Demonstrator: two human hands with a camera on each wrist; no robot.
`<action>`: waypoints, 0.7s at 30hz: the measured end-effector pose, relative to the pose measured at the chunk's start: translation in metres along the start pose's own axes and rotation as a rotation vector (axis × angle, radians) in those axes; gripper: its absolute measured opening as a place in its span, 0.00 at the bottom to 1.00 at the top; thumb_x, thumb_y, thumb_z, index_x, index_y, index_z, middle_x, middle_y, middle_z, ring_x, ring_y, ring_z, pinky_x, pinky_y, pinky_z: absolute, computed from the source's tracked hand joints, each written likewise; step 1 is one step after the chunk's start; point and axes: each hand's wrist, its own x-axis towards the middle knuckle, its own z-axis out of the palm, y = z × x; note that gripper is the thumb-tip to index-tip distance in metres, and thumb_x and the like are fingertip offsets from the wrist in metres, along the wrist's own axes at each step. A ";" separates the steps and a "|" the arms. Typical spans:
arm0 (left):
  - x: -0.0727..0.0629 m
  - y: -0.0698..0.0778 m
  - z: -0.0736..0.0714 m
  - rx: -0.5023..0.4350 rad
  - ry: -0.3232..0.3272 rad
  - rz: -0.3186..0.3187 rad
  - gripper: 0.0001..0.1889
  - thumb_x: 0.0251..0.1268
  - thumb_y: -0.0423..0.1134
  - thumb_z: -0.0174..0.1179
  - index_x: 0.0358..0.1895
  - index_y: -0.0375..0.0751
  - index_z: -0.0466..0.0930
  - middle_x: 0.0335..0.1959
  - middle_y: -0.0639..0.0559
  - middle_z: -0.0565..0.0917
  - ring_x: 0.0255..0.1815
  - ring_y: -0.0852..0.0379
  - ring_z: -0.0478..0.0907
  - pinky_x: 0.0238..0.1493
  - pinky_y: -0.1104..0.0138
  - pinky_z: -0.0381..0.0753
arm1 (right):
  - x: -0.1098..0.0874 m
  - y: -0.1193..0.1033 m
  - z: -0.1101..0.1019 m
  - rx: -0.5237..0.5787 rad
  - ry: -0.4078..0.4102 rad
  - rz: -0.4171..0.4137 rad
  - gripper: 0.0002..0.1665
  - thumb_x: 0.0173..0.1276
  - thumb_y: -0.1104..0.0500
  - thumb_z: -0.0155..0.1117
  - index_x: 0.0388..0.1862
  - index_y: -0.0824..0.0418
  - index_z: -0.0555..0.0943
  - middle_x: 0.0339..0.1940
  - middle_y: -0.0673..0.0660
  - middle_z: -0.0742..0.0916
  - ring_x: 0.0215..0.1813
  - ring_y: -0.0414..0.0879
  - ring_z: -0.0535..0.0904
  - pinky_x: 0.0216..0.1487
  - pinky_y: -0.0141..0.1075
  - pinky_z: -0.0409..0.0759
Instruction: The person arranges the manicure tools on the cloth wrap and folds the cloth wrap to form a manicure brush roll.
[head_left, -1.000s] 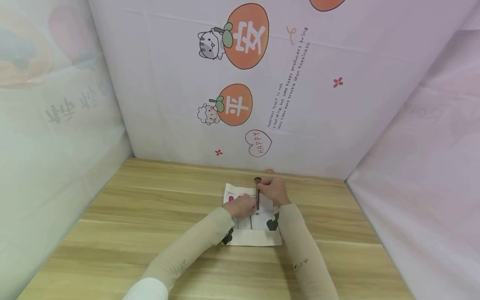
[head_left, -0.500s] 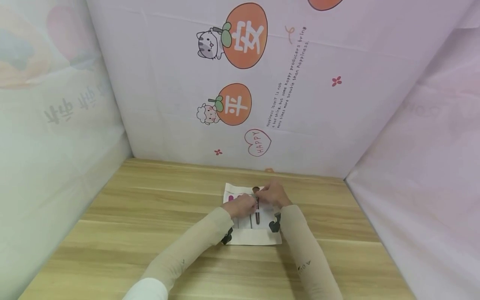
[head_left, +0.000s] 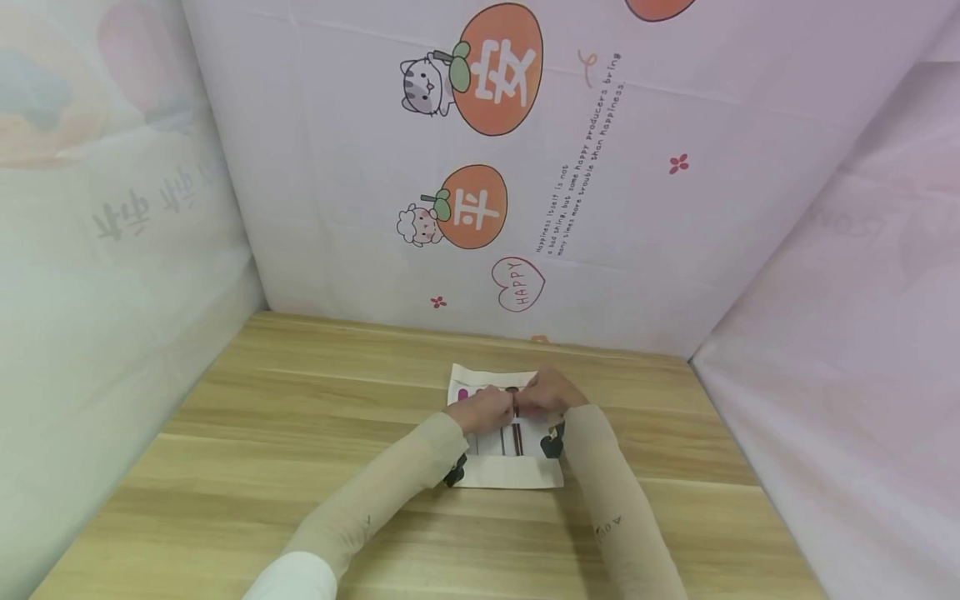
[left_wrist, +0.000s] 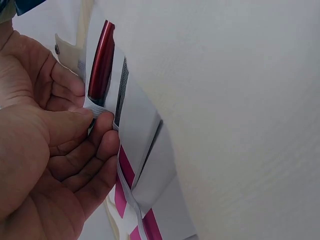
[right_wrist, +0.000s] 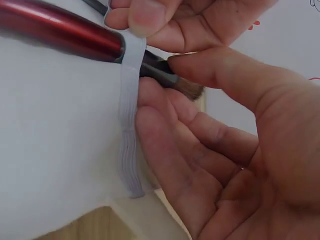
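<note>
A makeup brush with a red handle (right_wrist: 65, 32) runs beneath the white elastic band (right_wrist: 131, 82) of a fabric brush roll (head_left: 506, 473). In the right wrist view my right hand (right_wrist: 225, 135) pinches its dark ferrule, thumb on one side and fingers on the other, the brown bristles (right_wrist: 191, 89) showing past the fingertips. My left hand (left_wrist: 50, 145) pinches the band's edge right beside the brush, seen in the left wrist view. From the head, both hands meet over the roll's upper half, the left hand (head_left: 483, 410) close against the right hand (head_left: 551, 392).
Magenta patches (head_left: 462, 393) show along the roll, and dark lines divide its white panel. A cream flap with a snap (left_wrist: 59, 49) stands up beside the left hand. The wooden table (head_left: 337, 392) carries the roll, and printed cloth (head_left: 360, 208) walls three sides.
The brush has slid toward me, its handle passing beneath the band and onto the roll's lower half. My right hand came down with it; the left hand stayed at the band.
</note>
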 end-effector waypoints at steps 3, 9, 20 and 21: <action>0.001 -0.002 0.000 -0.027 -0.007 0.004 0.18 0.81 0.34 0.54 0.25 0.46 0.70 0.21 0.57 0.67 0.22 0.63 0.65 0.28 0.71 0.67 | 0.000 -0.005 0.000 -0.001 0.019 0.041 0.19 0.62 0.51 0.75 0.17 0.60 0.86 0.13 0.46 0.81 0.22 0.40 0.73 0.25 0.31 0.69; 0.012 -0.014 0.010 -0.032 -0.008 0.030 0.17 0.78 0.35 0.55 0.24 0.47 0.71 0.20 0.57 0.69 0.22 0.61 0.67 0.30 0.66 0.73 | 0.007 -0.008 0.008 0.029 0.089 0.100 0.16 0.63 0.50 0.76 0.25 0.62 0.90 0.19 0.51 0.85 0.26 0.43 0.74 0.27 0.32 0.71; 0.020 -0.019 0.020 -0.017 0.005 0.031 0.20 0.76 0.31 0.56 0.20 0.48 0.69 0.17 0.57 0.67 0.20 0.60 0.67 0.26 0.67 0.70 | 0.010 -0.010 0.018 0.088 0.131 0.089 0.12 0.62 0.54 0.78 0.37 0.63 0.93 0.37 0.58 0.94 0.35 0.46 0.83 0.35 0.33 0.79; 0.015 -0.013 0.014 -0.026 -0.001 0.025 0.21 0.76 0.31 0.56 0.19 0.47 0.69 0.17 0.57 0.67 0.19 0.61 0.67 0.26 0.67 0.69 | 0.010 -0.009 0.018 0.093 0.128 0.092 0.12 0.62 0.55 0.78 0.37 0.63 0.93 0.39 0.58 0.94 0.37 0.47 0.84 0.37 0.34 0.80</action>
